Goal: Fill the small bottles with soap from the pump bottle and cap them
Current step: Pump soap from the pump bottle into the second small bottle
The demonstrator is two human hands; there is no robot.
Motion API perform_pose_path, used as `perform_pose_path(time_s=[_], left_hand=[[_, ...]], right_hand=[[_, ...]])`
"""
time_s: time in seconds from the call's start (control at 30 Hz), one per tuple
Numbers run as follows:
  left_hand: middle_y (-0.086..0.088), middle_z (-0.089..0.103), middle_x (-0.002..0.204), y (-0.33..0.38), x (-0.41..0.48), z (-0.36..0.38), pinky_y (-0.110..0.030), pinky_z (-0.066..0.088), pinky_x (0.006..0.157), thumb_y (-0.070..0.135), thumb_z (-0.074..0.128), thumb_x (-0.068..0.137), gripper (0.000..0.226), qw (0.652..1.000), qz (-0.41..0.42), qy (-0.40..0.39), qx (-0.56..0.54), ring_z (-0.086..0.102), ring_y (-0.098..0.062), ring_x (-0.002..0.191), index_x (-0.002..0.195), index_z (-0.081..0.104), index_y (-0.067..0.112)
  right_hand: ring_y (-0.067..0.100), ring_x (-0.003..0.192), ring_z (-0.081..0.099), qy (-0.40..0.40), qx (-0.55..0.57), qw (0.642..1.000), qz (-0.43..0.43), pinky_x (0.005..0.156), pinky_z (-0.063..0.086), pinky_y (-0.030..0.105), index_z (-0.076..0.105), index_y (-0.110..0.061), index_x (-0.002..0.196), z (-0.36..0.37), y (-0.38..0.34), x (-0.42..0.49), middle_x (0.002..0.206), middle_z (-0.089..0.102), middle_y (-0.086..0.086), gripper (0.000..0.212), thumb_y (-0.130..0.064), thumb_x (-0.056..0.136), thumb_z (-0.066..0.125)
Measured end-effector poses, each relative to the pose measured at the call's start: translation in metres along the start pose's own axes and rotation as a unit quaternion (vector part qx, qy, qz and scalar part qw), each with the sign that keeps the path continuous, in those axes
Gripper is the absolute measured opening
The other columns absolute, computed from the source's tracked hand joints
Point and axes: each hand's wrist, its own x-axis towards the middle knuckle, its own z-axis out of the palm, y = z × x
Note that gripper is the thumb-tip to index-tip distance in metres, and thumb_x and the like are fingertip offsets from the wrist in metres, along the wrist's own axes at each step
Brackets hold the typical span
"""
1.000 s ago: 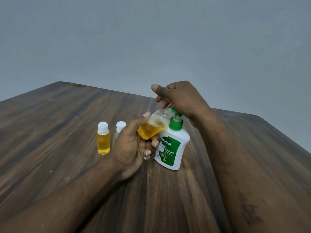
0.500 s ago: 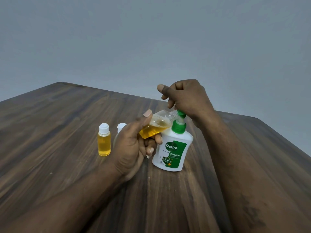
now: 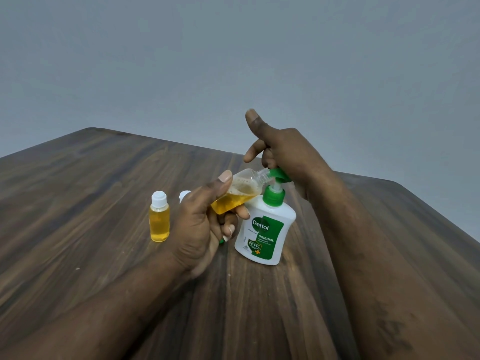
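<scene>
At the middle of the tabletop, the filling step is in hand. The left hand has its grip closed round an open small bottle, thumb on top and fingers beneath, and tips it so that its bare neck meets the nozzle of the pump head. The bottle looks roughly half full of amber soap with froth above it. The right hand sits on that pump head from two o'clock, fingers curled over it and thumb sticking up. The white stem shows below the head, so the pump seems to be up and ready for another stroke. The pump bottle stands upright just beside the left hand, at its three o'clock. The next move probably calls for firm, even presses while the neck stays against the nozzle, then levelling the bottle and finding its cap, which I cannot see. At nine o'clock from the left hand stands a capped bottle, filled and seemingly done. Just behind the hand, at eleven o'clock, a second white cap peeks out, its bottle hidden. Nothing blocks the pump, though the left hand is near both standing bottles and could knock them.
</scene>
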Motion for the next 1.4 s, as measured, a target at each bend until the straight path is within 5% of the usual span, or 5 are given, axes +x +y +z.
perform_pose_path(time_s=[0.4, 0.77, 1.07, 1.3, 1.4], left_hand=[[-0.014, 0.06, 0.065, -0.007, 0.0, -0.006, -0.023, 0.034, 0.04, 0.044, 0.064, 0.089, 0.04, 0.999, -0.034, -0.014, 0.01, 0.041, -0.013, 0.041, 0.09, 0.074, 0.005], [-0.016, 0.058, 0.065, -0.005, 0.0, -0.004, -0.024, 0.034, 0.04, 0.043, 0.061, 0.087, 0.037, 0.998, -0.041, -0.037, -0.003, 0.041, -0.016, 0.042, 0.087, 0.074, 0.008], [-0.018, 0.057, 0.063, -0.008, -0.001, -0.006, -0.022, 0.035, 0.037, 0.041, 0.061, 0.088, 0.038, 0.997, -0.051, -0.058, -0.001, 0.039, -0.019, 0.044, 0.091, 0.073, 0.005], [-0.015, 0.057, 0.064, -0.004, -0.002, -0.003, -0.021, 0.035, 0.038, 0.037, 0.059, 0.087, 0.032, 0.995, -0.046, -0.083, -0.011, 0.036, -0.022, 0.057, 0.083, 0.077, 0.011], [-0.017, 0.056, 0.063, -0.002, -0.001, -0.003, -0.022, 0.035, 0.038, 0.037, 0.06, 0.086, 0.032, 0.996, -0.051, -0.074, -0.023, 0.037, -0.021, 0.049, 0.085, 0.074, 0.008]], right_hand=[[0.02, 0.09, 0.068, -0.063, -0.172, 0.983, 0.003, 0.086, 0.053, 0.04, 0.076, -0.018, 0.077, 0.01, 0.007, 0.004, 0.091, 0.073, 0.001, 0.054, -0.063, 0.098, 0.055], [0.01, 0.06, 0.058, 0.046, -0.035, 0.996, -0.065, 0.065, 0.043, 0.029, 0.079, -0.019, 0.076, 0.005, -0.003, -0.001, 0.064, 0.066, -0.002, 0.061, -0.067, 0.1, 0.049], [0.02, 0.085, 0.063, -0.078, -0.161, 0.984, -0.014, 0.091, 0.051, 0.045, 0.079, -0.018, 0.079, 0.012, 0.009, 0.001, 0.092, 0.072, 0.003, 0.05, -0.054, 0.103, 0.054], [-0.003, 0.052, 0.06, 0.046, -0.104, 0.991, -0.072, 0.06, 0.042, 0.023, 0.078, -0.019, 0.081, 0.006, -0.001, -0.001, 0.067, 0.069, -0.007, 0.047, -0.058, 0.099, 0.059], [0.005, 0.064, 0.064, 0.012, -0.115, 0.991, -0.064, 0.065, 0.046, 0.028, 0.079, -0.019, 0.081, 0.01, 0.0, -0.001, 0.075, 0.071, -0.004, 0.046, -0.056, 0.099, 0.059]])
